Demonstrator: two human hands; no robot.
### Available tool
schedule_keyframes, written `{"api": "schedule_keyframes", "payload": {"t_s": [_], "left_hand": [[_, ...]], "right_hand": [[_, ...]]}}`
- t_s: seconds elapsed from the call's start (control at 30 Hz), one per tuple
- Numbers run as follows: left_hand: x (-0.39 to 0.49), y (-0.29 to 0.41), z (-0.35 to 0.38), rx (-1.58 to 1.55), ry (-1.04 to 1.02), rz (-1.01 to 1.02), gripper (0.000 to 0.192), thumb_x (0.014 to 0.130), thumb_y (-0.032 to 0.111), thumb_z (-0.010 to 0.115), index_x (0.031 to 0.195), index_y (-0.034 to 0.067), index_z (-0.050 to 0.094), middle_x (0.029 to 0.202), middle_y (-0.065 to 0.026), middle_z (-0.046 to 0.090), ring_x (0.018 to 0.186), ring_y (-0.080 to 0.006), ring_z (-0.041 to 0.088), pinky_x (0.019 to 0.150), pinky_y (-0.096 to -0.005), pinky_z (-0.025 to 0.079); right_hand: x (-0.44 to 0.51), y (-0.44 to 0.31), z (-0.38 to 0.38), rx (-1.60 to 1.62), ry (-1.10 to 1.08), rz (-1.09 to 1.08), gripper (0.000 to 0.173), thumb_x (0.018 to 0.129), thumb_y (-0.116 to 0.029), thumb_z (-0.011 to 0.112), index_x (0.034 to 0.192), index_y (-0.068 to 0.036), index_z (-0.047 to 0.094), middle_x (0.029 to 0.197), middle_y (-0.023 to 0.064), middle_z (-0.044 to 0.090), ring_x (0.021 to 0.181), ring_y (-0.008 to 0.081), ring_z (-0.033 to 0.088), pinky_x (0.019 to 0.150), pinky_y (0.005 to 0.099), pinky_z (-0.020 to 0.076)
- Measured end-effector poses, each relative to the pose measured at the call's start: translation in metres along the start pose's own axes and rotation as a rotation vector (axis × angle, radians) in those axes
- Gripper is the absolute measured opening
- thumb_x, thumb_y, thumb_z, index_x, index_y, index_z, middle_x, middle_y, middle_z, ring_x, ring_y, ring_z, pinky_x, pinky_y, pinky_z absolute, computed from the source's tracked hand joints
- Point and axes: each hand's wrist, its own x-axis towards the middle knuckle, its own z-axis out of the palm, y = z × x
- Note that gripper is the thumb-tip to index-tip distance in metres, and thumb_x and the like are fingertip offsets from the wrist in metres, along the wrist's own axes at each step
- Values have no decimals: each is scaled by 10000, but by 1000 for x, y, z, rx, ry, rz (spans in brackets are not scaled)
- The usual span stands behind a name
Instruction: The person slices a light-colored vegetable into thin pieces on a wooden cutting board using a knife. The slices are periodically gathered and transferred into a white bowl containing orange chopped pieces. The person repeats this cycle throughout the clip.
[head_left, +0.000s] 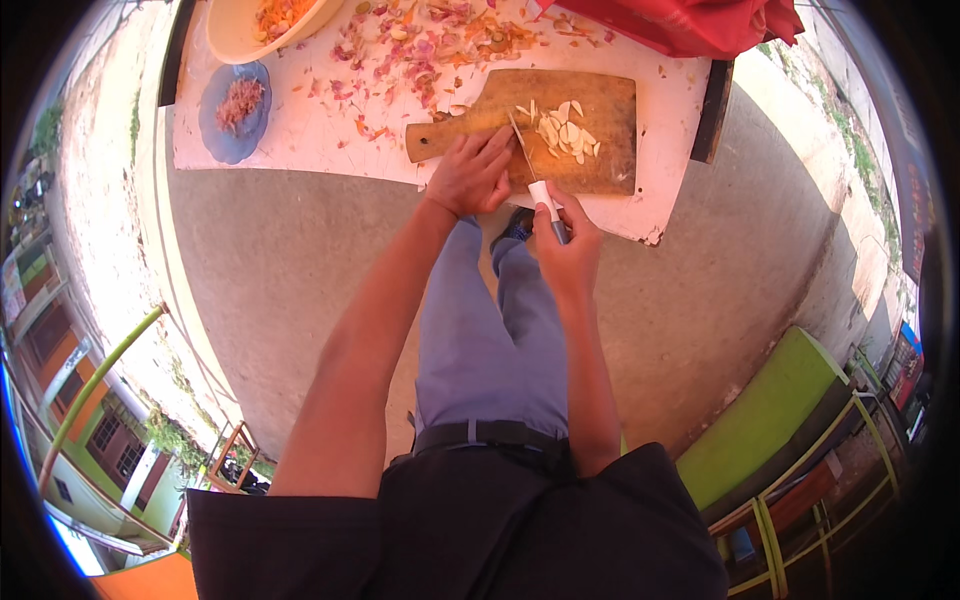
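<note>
A wooden cutting board (600, 169) with a holed handle lies near the front edge of the table. On its right half is a small pile of pale slices, apparently garlic (571, 135). My right hand (568, 232) is closed around the white and grey handle of a kitchen knife (540, 193), whose blade rests over the middle of the board. Just left of the blade, my left hand (472, 171) is on the board with fingers bent and tips close to the steel; whether a piece is under them is hidden.
Reddish peels (420, 67) lie scattered across the white table (300, 154). At the left are a blue scalloped plate (214, 135) of reddish shreds and a cream basin (232, 45) with chopped orange and pink pieces. A red bag (690, 26) covers the far right corner.
</note>
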Motion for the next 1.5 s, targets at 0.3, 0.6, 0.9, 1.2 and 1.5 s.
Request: {"api": "schedule_keyframes", "payload": {"t_s": [0.3, 0.6, 0.9, 1.2, 1.5], "left_hand": [[0, 0, 0, -5, -2, 6, 338, 744, 213, 593, 1018, 21, 640, 1317, -133, 577, 1054, -261, 559, 829, -389, 461], [0, 0, -2, -15, -2, 6, 314, 741, 214, 598, 990, 27, 638, 1315, -137, 578, 1070, -267, 558, 837, -397, 462], [1, 2, -2, 10, -2, 1, 337, 752, 209, 594, 1029, 23, 642, 1299, -116, 580, 1052, -249, 560, 823, -381, 464], [0, 2, -1, -19, -23, -4, 355, 788, 204, 573, 1075, 3, 630, 1309, -148, 569, 1096, -296, 552, 883, -408, 454], [-1, 2, -2, -7, 1, -4, 327, 755, 219, 586, 1018, 31, 635, 1298, -123, 581, 1047, -249, 553, 830, -388, 451]], "right_hand": [[-10, -3, -2, -4, -6, 11, 305, 908, -110, 653, 1190, 5, 672, 965, 157, 734, 792, 171, 676, 721, 300, 524], [5, -7, 3, -87, -14, -10, 297, 902, -113, 653, 1172, 8, 678, 971, 193, 723, 804, 189, 683, 720, 313, 525], [-2, -5, -2, 32, 1, 43, 294, 906, -104, 660, 1178, 3, 686, 913, 126, 728, 771, 134, 642, 705, 278, 511], [8, -6, -6, -48, -51, 36, 304, 895, -122, 668, 1173, -1, 687, 856, 135, 715, 714, 147, 632, 647, 287, 494], [-8, -3, -9, -77, 0, -5, 316, 896, -121, 666, 1189, -5, 680, 861, 132, 717, 703, 159, 640, 645, 288, 502]]}}
